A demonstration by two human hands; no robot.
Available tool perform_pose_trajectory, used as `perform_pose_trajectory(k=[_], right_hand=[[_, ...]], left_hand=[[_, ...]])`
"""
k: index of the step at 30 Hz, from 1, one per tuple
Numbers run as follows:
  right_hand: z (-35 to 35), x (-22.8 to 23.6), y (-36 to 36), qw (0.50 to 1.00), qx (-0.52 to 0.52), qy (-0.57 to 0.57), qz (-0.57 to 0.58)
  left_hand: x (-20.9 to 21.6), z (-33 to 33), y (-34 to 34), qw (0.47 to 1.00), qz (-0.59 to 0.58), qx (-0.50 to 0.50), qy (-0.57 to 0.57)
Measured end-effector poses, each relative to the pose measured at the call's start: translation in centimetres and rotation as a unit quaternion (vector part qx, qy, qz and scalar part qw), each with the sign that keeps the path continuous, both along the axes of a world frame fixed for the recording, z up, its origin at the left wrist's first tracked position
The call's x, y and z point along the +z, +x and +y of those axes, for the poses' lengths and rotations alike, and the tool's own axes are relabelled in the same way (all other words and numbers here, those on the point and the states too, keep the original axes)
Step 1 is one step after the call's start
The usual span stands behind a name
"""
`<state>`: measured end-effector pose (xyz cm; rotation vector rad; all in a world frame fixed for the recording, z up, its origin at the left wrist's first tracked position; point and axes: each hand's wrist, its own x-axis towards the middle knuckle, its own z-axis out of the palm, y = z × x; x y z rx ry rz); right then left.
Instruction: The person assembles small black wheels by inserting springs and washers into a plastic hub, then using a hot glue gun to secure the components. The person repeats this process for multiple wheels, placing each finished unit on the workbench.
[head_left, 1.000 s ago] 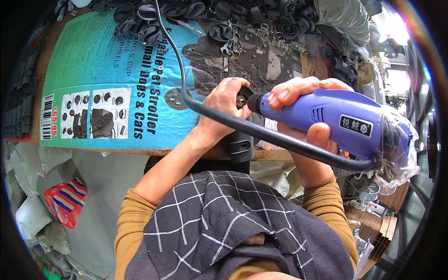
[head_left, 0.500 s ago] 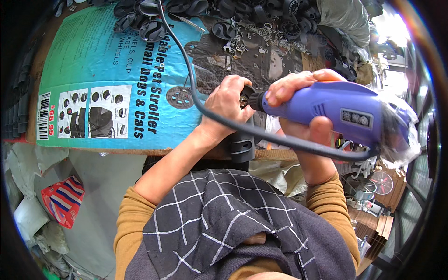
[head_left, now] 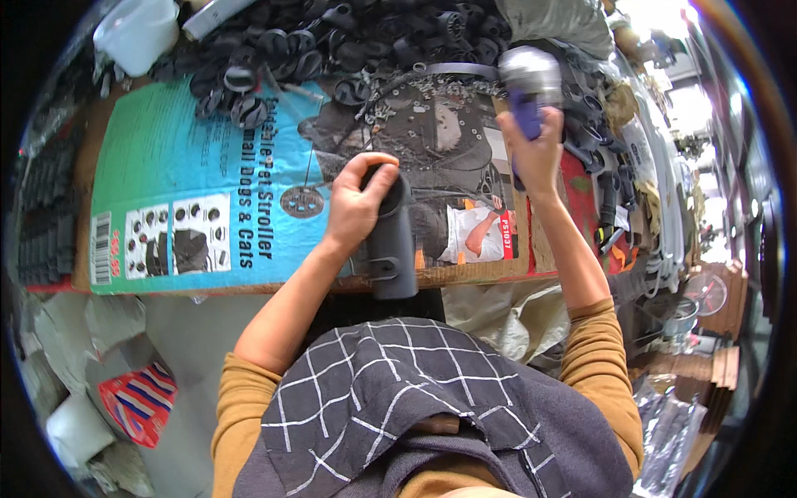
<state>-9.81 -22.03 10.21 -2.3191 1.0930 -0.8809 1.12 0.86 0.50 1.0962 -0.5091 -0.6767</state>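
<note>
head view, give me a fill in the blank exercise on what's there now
In the picture, the left hand grips the dark plastic part by its ____ (upper or lower) end. The right hand holds the purple power tool, which is ____ (touching or apart from) that part. Around its stripes, the bag at lower left is ____. The lines on the checked garment are ____.

Missing words: upper; apart from; red; white.

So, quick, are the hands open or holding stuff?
Left hand: closed, holding the dark grey plastic part.
Right hand: closed around the purple power tool.
</note>
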Motion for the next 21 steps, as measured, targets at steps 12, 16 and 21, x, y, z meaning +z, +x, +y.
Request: perform_pose_trajectory(k=[12, 16, 21], right_hand=[[7.4, -1.7, -3.8, 0.9, 0.313, 0.295, -0.064], [7.3, -1.9, -5.8, 0.75, 0.198, 0.592, -0.218], [-13.2, -3.7, -13.6, 0.858, -0.035, 0.333, -0.389]], left_hand=[[3.8, -2.7, 0.0, 0.991, 0.087, -0.008, -0.103], [5.5, -8.4, -2.1, 0.995, 0.002, 0.001, -0.098], [6.0, -9.1, -1.3, 0.985, -0.163, -0.026, -0.047]])
